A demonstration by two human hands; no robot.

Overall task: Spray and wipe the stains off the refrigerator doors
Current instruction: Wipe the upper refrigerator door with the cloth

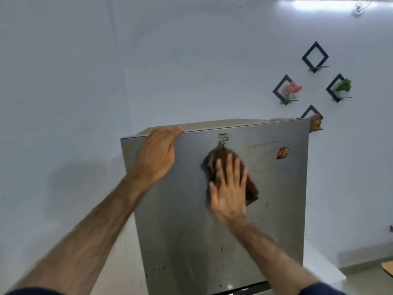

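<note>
The refrigerator door (212,220) is brushed silver-grey, marked with a brown streak (263,144) near its top and dark brown specks (222,248) lower down. The cloth (252,189) is dark reddish-brown. A round sticker (282,153) shows red and yellow. The wall (85,71) is pale bluish-white, with black diamond-shaped frames (315,57); one carries pink flowers (293,88), another green leaves (342,85). Sleeves (319,290) are navy.

Pale wall (148,60) w/ diamond shelves (315,57)

Hands (228,188) — cloth (221,158) on door (276,199).
</note>
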